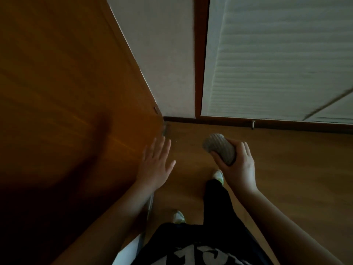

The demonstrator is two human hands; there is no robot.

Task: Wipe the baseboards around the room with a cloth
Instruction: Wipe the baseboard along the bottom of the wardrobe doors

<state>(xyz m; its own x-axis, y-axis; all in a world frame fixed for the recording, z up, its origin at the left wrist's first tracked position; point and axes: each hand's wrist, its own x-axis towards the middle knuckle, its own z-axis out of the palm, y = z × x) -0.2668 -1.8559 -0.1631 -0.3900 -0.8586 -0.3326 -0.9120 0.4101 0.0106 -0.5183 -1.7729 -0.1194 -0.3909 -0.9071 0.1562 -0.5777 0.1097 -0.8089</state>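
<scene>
- Dark printed shirt (200,251) sits lowest in view, feet on the wood floor (286,169).
- Right hand (236,165) grips the rolled cloth (219,148), held clear of the baseboard (219,121).
- Left hand (155,163), fingers spread, apparently rests against the brown door (66,92).
- Wiping isn't underway here; progress elsewhere cannot be judged.

The cloth (219,148) is partly covered by the fingers of the right hand (236,166), so its full shape cannot be made out. The baseboard (210,121) is cut off at the right edge, and its left end is hidden behind the wooden door (66,83). A small metal object (253,124) on the baseboard is too small to be identified. The left hand (155,165) is blurred, and contact with the door cannot be judged. One shoe (218,175) is half hidden by the right wrist and a dark trouser leg (215,199). The print on the shirt (200,253) is cut off by the bottom edge.
</scene>
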